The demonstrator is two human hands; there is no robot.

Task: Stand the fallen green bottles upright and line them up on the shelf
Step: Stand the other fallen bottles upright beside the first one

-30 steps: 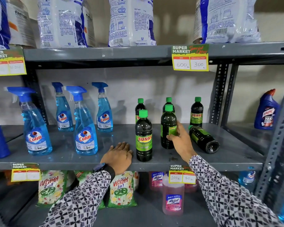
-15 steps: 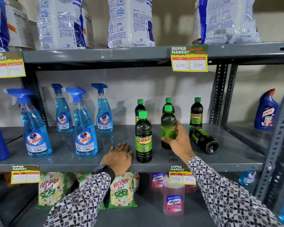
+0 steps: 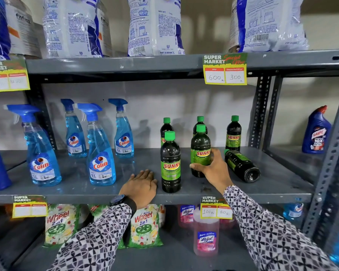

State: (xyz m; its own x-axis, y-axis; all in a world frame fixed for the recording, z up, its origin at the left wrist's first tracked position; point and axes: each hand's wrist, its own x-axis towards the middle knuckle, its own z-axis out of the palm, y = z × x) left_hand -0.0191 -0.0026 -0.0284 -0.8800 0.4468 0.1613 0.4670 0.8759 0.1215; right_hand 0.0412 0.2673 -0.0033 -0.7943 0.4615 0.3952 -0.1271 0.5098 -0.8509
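Observation:
Several dark bottles with green caps and "SUNNY" labels stand on the grey middle shelf [image 3: 272, 184]. My right hand [image 3: 211, 169] grips the lower half of one upright bottle [image 3: 200, 145], its label facing me. Another upright bottle [image 3: 170, 163] stands to its left near the front edge. Three more stand behind: left [image 3: 165, 128], middle [image 3: 200, 120], right [image 3: 233, 133]. One bottle [image 3: 242, 166] lies on its side to the right, base toward me. My left hand [image 3: 140, 185] rests flat on the shelf, left of the front bottle.
Blue Colin spray bottles [image 3: 100, 151] fill the shelf's left half. A blue Harpic bottle [image 3: 315, 132] stands on the neighbouring shelf at right. White bags sit on the shelf above; Wheel packs [image 3: 143, 225] and pink Lizol bottles [image 3: 205, 235] sit below. Price tags hang from shelf edges.
My right hand has turned the gripped bottle so its SUNNY label faces front, and my fingers now wrap lower around it. My left hand has stayed flat on the shelf.

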